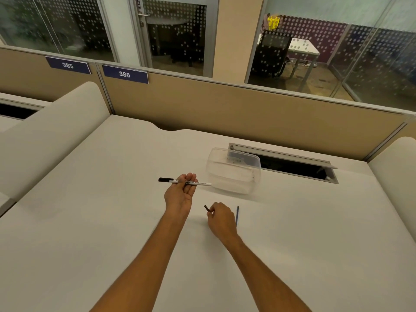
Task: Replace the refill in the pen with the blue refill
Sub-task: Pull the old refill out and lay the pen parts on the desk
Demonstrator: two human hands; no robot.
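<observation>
Presently: left hand (180, 192), palm up, fingers relaxed, carries pen (203, 183); right hand (221, 220) pinches short dark piece (206, 207); blue refill (237, 216) on surface (112, 221) just right.

Pen (184, 182) across L hand (180, 194) — container (234, 174) behind-right; stub (206, 208) in R hand (221, 219), refill (237, 216) on desk (112, 221) just R of it.

White numerals "385" on a dark blue rectangular plate (68, 65) at ten o'clock and "386" on its twin plate (124, 74) at eleven o'clock mark the tan fabric desk partition (225, 104). At centre, a slim white black-capped marker pen (186, 182) reads "WHITE BOARD"; its finer print is illegible.
</observation>
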